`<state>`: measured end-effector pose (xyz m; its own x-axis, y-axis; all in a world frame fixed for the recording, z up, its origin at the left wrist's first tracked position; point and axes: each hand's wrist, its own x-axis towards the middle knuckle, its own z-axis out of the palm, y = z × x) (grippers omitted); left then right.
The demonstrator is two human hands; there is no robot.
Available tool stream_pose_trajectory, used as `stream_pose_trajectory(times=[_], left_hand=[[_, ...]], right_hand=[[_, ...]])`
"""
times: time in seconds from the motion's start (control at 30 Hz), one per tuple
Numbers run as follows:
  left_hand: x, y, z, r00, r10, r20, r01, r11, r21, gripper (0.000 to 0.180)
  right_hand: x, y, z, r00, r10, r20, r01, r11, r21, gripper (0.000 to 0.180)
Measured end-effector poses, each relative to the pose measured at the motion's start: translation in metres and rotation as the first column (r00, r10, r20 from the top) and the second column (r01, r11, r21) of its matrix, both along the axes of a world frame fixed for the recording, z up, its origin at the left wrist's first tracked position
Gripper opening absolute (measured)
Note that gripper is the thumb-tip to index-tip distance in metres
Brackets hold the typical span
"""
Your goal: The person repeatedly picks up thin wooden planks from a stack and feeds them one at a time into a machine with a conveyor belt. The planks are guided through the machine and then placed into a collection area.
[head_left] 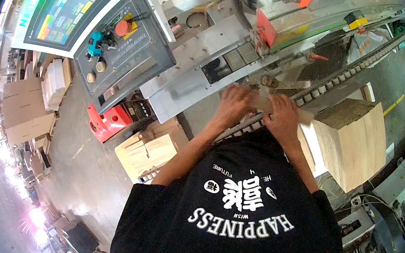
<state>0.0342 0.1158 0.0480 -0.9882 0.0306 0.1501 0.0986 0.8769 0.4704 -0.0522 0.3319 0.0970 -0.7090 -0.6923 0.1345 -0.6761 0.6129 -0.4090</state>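
Head view: left hand (234, 102) and right hand (282, 114) pressed flat, fingers spread, on a thin wooden panel (282, 93) lying on the roller conveyor (321, 89). Panel directly under and just far of both hands, long axis running left-near to right-far along the rollers; right hand nearer its middle. Machine head (284, 24) just far, blocking. Stacked boards (353, 140) right. Control panel (115, 44) with screen (69, 4) left.
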Motion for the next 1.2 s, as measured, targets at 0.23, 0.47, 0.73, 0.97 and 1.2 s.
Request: stream_pose_trajectory(times=[0.23,0.47,0.73,0.97,1.2], left_hand=[[0.076,-0.105,-0.044,0.796,0.604,-0.049,-0.605,0.796,-0.016,0.058],[0.06,-0.137,-0.041,0.617,0.763,-0.193,-0.784,0.616,-0.072,0.062],[0.108,-0.174,-0.05,0.611,0.76,-0.224,-0.792,0.587,-0.168,0.063],[0.121,-0.185,-0.054,0.647,0.723,-0.243,-0.762,0.602,-0.236,0.068],[0.083,-0.18,-0.065,0.701,0.668,-0.25,-0.712,0.674,-0.198,0.076]], right_hand=[[0.0,-0.064,-0.023,0.881,0.073,0.467,0.079,0.951,-0.299,0.062],[0.009,-0.181,-0.119,0.162,0.321,0.933,0.565,0.745,-0.354,0.078],[0.026,-0.222,-0.094,0.213,0.455,0.865,0.516,0.699,-0.495,0.08],[0.021,-0.214,-0.098,0.245,0.504,0.828,0.524,0.65,-0.55,0.074],[-0.006,-0.203,-0.096,0.354,0.49,0.796,0.575,0.557,-0.599,0.076]])
